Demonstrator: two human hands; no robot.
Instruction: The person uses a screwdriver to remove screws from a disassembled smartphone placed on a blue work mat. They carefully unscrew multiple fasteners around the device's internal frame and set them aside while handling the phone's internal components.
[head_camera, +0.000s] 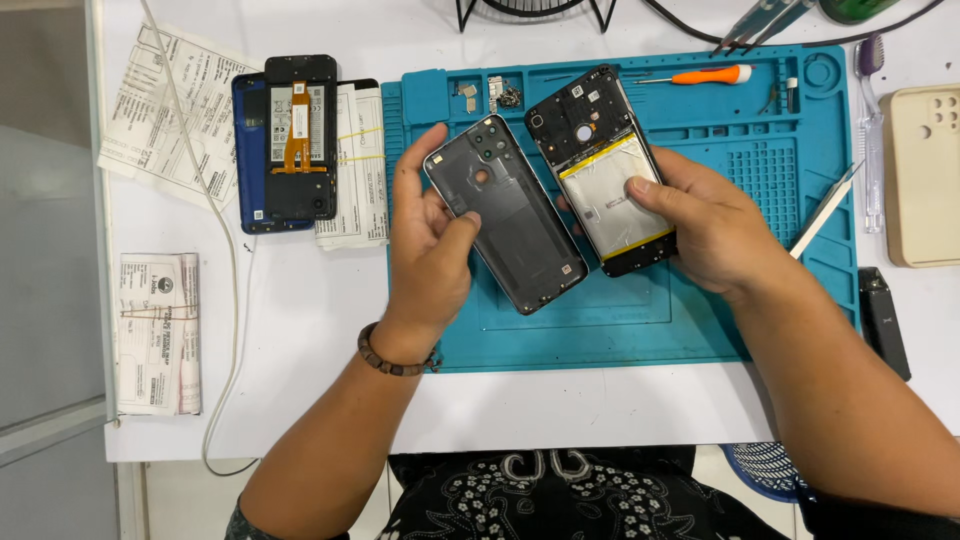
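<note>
Over the blue mat's (700, 330) middle, the left hand (430, 250) pinches the detached back cover (505, 225) by its edge, tilted aside, while the right hand (700, 225) grips the opened phone (600, 165), exposing its battery.

Plastic, rubbery mat and paper on a smooth white tabletop (320, 400).

The grey back cover (505, 230) looks like moulded plastic with a dull satin sheen; the opened phone body (600, 165) has a matt black frame and a pale, glossy foil-like panel. The teal mat (700, 310) appears soft, matt and rubbery, ridged in parts. The screwdriver (700, 75) shows a shiny orange plastic handle and a thin metal shaft. The bracelet (390, 358) seems of brown wooden beads; the slips (158, 330) are creased paper.
</note>
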